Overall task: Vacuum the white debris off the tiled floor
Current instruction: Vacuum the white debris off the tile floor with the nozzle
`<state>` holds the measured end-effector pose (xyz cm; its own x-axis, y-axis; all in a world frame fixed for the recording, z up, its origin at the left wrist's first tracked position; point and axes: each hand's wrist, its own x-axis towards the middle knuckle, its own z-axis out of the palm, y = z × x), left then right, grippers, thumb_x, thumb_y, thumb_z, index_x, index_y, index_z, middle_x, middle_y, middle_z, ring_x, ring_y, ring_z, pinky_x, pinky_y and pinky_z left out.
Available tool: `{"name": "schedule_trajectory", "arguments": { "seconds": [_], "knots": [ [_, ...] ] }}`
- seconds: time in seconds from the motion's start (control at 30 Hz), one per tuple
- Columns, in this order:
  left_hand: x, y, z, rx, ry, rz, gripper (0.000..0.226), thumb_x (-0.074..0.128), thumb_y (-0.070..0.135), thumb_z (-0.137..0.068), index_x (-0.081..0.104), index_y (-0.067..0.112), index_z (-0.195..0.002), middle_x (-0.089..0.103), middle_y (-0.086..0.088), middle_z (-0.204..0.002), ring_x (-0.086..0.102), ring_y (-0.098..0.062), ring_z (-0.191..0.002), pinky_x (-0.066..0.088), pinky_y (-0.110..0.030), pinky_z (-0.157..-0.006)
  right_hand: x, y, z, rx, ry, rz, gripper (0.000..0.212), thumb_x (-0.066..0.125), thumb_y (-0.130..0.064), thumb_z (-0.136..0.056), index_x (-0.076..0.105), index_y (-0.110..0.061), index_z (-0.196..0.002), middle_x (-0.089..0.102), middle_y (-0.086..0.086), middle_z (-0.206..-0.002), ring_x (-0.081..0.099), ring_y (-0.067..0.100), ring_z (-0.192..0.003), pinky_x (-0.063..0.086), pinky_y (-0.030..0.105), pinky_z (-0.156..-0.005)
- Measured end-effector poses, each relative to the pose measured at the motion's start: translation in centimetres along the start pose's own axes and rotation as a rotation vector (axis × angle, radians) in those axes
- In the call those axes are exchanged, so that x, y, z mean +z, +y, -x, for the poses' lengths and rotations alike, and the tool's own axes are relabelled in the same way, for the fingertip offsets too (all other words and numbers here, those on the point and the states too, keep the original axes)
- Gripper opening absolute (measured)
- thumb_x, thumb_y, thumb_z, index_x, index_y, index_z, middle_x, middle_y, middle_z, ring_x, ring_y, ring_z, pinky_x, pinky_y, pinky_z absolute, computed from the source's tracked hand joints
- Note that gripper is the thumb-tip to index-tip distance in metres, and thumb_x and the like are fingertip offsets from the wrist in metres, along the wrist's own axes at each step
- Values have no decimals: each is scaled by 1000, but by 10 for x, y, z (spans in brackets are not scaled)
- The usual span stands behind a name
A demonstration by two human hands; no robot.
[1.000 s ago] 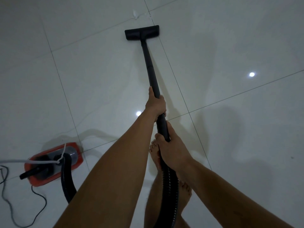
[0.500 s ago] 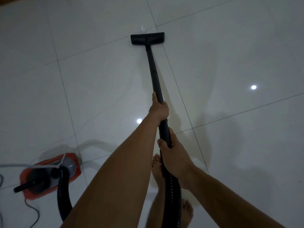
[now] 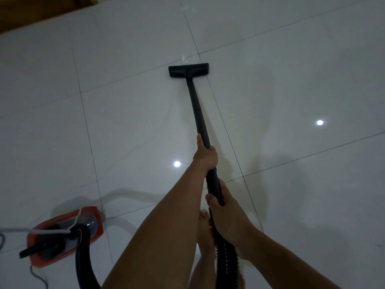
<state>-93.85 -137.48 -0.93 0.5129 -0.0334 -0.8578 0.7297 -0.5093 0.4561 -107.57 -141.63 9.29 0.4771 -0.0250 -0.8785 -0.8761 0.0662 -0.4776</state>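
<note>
At 6 o'clock both forearms run off the bottom edge, and so does the ribbed hose (image 3: 226, 264). Where the hose joins the tube (image 3: 198, 109) is hidden inside the right hand (image 3: 226, 217). The fingers of the left hand (image 3: 205, 158) curl out of sight behind the tube. A bare foot (image 3: 205, 230) shows only in part behind the arms and hose. At 8 o'clock the vacuum body (image 3: 92, 212) is blurred, and its white cord (image 3: 48, 231) is cut by the left edge. The white debris (image 3: 188, 59) at 12 o'clock is too small to make out. A brown surface (image 3: 31, 11) at 11 o'clock is cropped.
</note>
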Motion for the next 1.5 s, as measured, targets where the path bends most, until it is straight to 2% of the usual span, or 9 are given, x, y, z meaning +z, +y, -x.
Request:
{"name": "schedule_trajectory", "arguments": {
  "seconds": [0.17, 0.37, 0.6, 0.8, 0.97, 1.27, 1.37, 1.47, 1.5],
  "knots": [
    [-14, 29, -13, -2, -4, -3, 69, 33, 31, -107, -14, 44, -156, 55, -16, -132, 63, -36, -109, 54, -51, -95, -2, -32, -11, -31, -5, 3, 49, 41, -31, -110, 28, -46, -154, 58, 12, -83, 55, 7, -45, 46, 18, -42],
    [-27, 55, -26, -15, -15, 5, 70, 33, 30, -106, -14, 45, -155, 56, -15, -128, 62, -37, -111, 54, -52, -96, -3, -62, -24, -41, -4, 10, 52, 43, -30, -109, 26, -47, -155, 58, 10, -83, 60, 13, -58, 48, 18, -45],
    [-36, 86, -49, 1, -2, 19, 69, 34, 30, -107, -13, 43, -156, 52, -13, -135, 62, -34, -109, 53, -51, -98, -10, -93, -48, -10, -11, -37, 52, 47, -29, -108, 31, -51, -151, 58, 11, -80, 61, 19, -62, 57, 30, -56],
    [-47, 118, -73, -5, 7, 33, 70, 35, 30, -106, -14, 44, -156, 53, -13, -134, 61, -34, -108, 53, -52, -97, -18, -128, -70, -4, -26, -21, 51, 46, -31, -109, 29, -53, -152, 60, 12, -82, 61, 19, -63, 59, 31, -58],
    [-52, 151, -95, -13, 15, 47, 71, 35, 30, -106, -14, 45, -155, 52, -15, -137, 61, -37, -113, 53, -53, -97, -31, -164, -88, -17, -44, -15, 46, 44, -29, -109, 33, -44, -151, 56, 12, -83, 57, 18, -61, 54, 28, -53],
    [-69, 203, -132, -40, 15, 75, 73, 37, 32, -104, -14, 50, -153, 54, -17, -135, 60, -41, -118, 54, -53, -97, -41, -221, -120, -19, -66, 12, 42, 45, -28, -109, 36, -39, -148, 55, 11, -80, 54, 15, -53, 50, 26, -48],
    [-77, 215, -143, -32, 17, 87, 72, 37, 32, -105, -13, 50, -153, 55, -16, -133, 63, -39, -112, 55, -53, -95, -40, -237, -128, -14, -69, 9, 40, 45, -32, -109, 36, -41, -147, 60, 16, -85, 56, 15, -53, 49, 24, -45],
    [-85, 229, -155, -26, 28, 86, 71, 36, 32, -105, -12, 49, -153, 57, -15, -128, 65, -31, -92, 56, -52, -93, -37, -253, -139, -32, -50, 30, 41, 44, -36, -109, 37, -42, -148, 69, 22, -104, 65, 19, -67, 51, 19, -48],
    [-88, 233, -159, -25, 30, 86, 71, 37, 32, -105, -12, 49, -153, 57, -16, -126, 63, -27, -84, 56, -52, -92, -37, -258, -142, -28, -47, 26, 40, 44, -36, -109, 37, -42, -148, 69, 23, -104, 64, 18, -65, 51, 20, -48]
  ]
}}
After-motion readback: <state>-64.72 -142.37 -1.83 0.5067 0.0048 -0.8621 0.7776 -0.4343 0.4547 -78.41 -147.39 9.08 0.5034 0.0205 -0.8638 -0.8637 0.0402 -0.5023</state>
